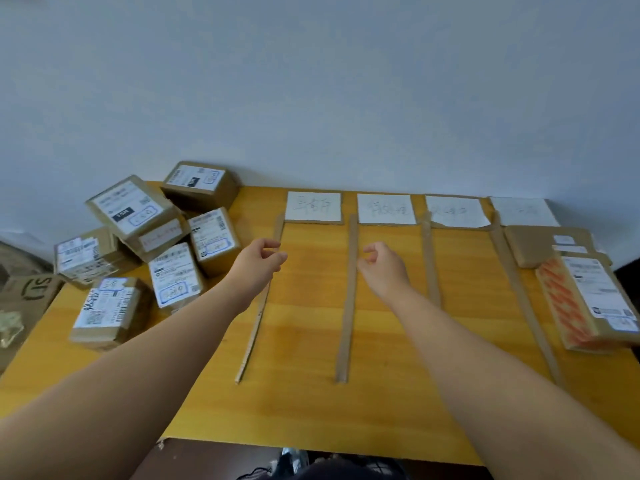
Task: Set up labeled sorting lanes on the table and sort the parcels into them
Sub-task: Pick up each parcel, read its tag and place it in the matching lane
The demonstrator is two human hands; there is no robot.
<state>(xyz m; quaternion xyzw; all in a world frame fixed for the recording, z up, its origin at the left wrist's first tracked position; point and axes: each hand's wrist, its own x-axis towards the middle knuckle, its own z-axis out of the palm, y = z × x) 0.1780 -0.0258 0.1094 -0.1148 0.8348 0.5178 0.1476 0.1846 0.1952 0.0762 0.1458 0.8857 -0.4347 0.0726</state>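
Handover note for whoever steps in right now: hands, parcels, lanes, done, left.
Left hand: empty, fingers loosely curled, above the leftmost divider strip.
Right hand: empty, above the table.
Done: four divider strips laid, four label cards placed at the far edge; two parcels in the rightmost lane.
Left: unsorted pile at the table's left end; the other three lanes hold nothing.

Soft, even daylight, no hard shadows, faint sheen on the glossy yellow wooden table (381, 403), plain pale wall dimming to grey-blue at the upper corners, wide-angle bending at the edges, handwriting on the white paper label cards (386, 208) blurred, overall slight softness.
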